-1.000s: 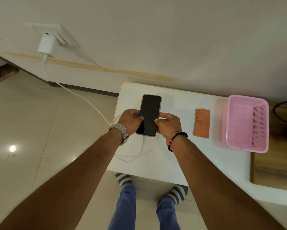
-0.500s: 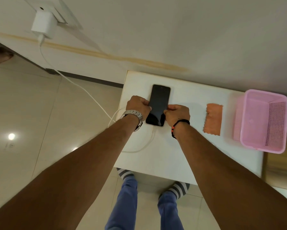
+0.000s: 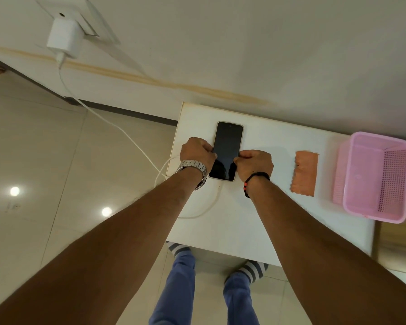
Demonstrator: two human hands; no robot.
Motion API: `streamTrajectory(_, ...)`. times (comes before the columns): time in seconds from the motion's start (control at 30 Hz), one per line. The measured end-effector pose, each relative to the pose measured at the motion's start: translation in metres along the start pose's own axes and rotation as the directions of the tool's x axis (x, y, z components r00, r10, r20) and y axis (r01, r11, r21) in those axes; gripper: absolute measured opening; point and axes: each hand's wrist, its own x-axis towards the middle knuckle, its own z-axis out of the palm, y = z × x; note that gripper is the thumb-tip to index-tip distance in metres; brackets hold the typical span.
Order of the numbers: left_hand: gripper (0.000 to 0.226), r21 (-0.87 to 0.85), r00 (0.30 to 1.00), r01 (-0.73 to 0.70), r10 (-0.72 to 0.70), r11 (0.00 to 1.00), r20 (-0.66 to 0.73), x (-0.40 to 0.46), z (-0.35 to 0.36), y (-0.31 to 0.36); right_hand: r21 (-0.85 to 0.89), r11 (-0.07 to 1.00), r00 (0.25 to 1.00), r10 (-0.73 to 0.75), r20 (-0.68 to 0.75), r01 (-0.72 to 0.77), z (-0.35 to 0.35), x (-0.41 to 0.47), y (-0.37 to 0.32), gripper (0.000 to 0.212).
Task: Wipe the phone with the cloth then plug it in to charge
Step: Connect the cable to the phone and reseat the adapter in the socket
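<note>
A white table [image 3: 232,231] stands against a pale wall, tiled floor to its left. On the wall, up and to the left, a white charger [image 3: 64,38] sits in a socket plate [image 3: 87,17], and its white cable [image 3: 117,127] runs down across the floor, loops at the table's left edge and curves up to the near end of the phone [image 3: 226,152].

The phone lies screen-up and dark on the table, as it did a second ago, with both hands at its sides. The left hand [image 3: 197,153], with a metal watch [image 3: 192,166] at the wrist, has its fingers curled against the phone's left edge. The right hand [image 3: 256,161], with a black band [image 3: 256,179] at the wrist, pinches the right edge with curled fingers. Against the earlier frames the grip looks the same; both hands have stayed put, knuckles bunched a little tighter.

The orange cloth [image 3: 304,175] lies flat on the table to the right of the phone, apart from it, unmoved. Further right a pink basket [image 3: 380,207] sits near the table's right edge.
</note>
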Motion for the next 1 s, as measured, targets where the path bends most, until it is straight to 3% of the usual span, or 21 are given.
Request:
streamTrajectory(0.1,0.024,-0.012,1.0,-0.008,0.008,1.0,0.008,-0.002,-0.004,0.0,-0.002,1.0,1.0,-0.003,-0.029,0.003,-0.001,-0.003,-0.005,0.025)
streamTrajectory(0.23,0.025,-0.134,0.999,-0.043,0.041,0.99,-0.019,-0.01,-0.026,0.0,0.14,0.99,0.998,-0.017,-0.064,0.026,0.002,-0.015,-0.025,0.019)
streamTrajectory(0.37,0.02,-0.394,0.997,-0.071,0.049,0.916,-0.066,-0.021,-0.068,0.0,0.362,0.932,0.997,-0.036,0.07,0.008,0.015,-0.038,-0.065,0.016)
streamTrajectory(0.53,0.025,-0.593,0.972,-0.112,-0.035,0.797,-0.231,-0.025,-0.141,-0.007,0.453,0.89,0.964,-0.165,0.208,0.054,0.039,-0.076,-0.126,0.01)
streamTrajectory(0.63,0.031,-0.644,0.917,-0.205,-0.084,0.737,-0.389,-0.021,-0.187,-0.013,0.473,0.879,0.943,-0.201,0.267,0.053,0.054,-0.095,-0.159,0.012)
streamTrajectory(0.77,0.038,-0.609,0.757,-0.304,-0.202,0.732,-0.621,-0.003,-0.254,-0.025,0.494,0.867,0.923,-0.242,0.3,0.066,0.076,-0.118,-0.2,0.013)
streamTrajectory(0.83,0.032,-0.616,0.713,-0.318,-0.246,0.721,-0.657,0.011,-0.284,-0.027,0.496,0.865,0.909,-0.261,0.325,0.071,0.089,-0.128,-0.218,0.007)
streamTrajectory(0.93,0.032,-0.697,0.807,-0.279,-0.232,0.661,-0.543,0.034,-0.315,-0.019,0.473,0.877,0.884,-0.281,0.372,0.08,0.11,-0.139,-0.243,0.006)
streamTrajectory(1.0,0.027,-0.787,0.91,-0.166,-0.216,0.594,-0.354,0.048,-0.328,-0.01,0.443,0.893,0.873,-0.278,0.4,0.082,0.124,-0.144,-0.257,0.014)
